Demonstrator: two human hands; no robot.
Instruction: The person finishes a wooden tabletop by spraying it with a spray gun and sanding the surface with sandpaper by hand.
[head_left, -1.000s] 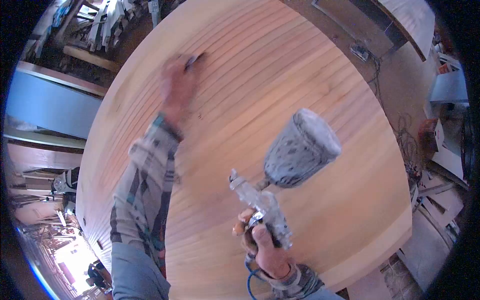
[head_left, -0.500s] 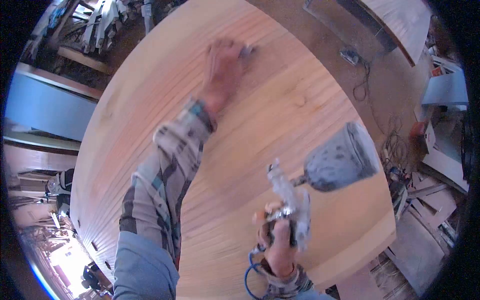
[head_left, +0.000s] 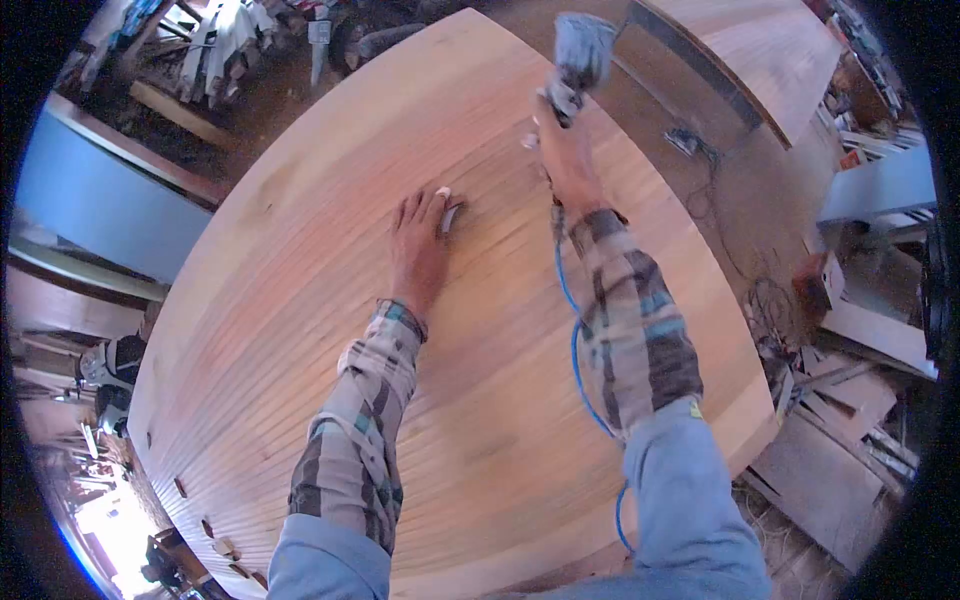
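A large pale wooden panel with reddish grain (head_left: 480, 400) fills the middle of the head view. On its surface lies my left hand (head_left: 418, 240), palm down, with a small flat pale piece like folded sandpaper (head_left: 451, 216) showing between thumb and fingers. Most of that piece is hidden under the hand. My right hand (head_left: 572, 165) is wrapped around a spray gun (head_left: 562, 103) near the panel's far right edge. The gun's grey paint-smeared cup (head_left: 583, 48) points away from me. A blue air hose (head_left: 577, 360) runs from the gun back along my right forearm.
Another wooden panel (head_left: 765, 45) stands at the upper right. A blue-grey board (head_left: 110, 205) is at the left. On the floor lie a small device with a cord (head_left: 684, 141) and board offcuts (head_left: 815, 490). Wood scraps (head_left: 225, 50) are piled at the upper left.
My right hand has carried the spray gun from the near right of the panel to its far edge. My left hand has slid back toward me over the wood.
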